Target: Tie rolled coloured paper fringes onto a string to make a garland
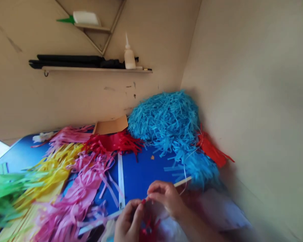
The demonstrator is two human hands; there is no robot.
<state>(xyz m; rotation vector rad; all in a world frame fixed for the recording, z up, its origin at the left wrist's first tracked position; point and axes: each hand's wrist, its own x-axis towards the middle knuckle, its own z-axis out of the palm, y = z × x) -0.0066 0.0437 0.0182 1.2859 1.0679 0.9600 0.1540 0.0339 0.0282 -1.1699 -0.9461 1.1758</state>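
My right hand [166, 196] is closed around a thin pale wooden stick [183, 182] that points up and right. Just left of it, my left hand [128, 220] pinches a bit of red fringed paper [146, 230] at the stick's near end. Both hands work low in the view, over a blue table [141, 171]. A thin white thread [185, 164] trails from the stick toward the blue fringe pile [166, 119].
Fringed paper strips lie across the table: pink [78, 191], yellow [50, 168], green [2, 188], red [113, 143]. A brown card [111, 126] leans at the wall. A glue bottle [129, 55] stands on a wall shelf [96, 69]. A wall closes in on the right.
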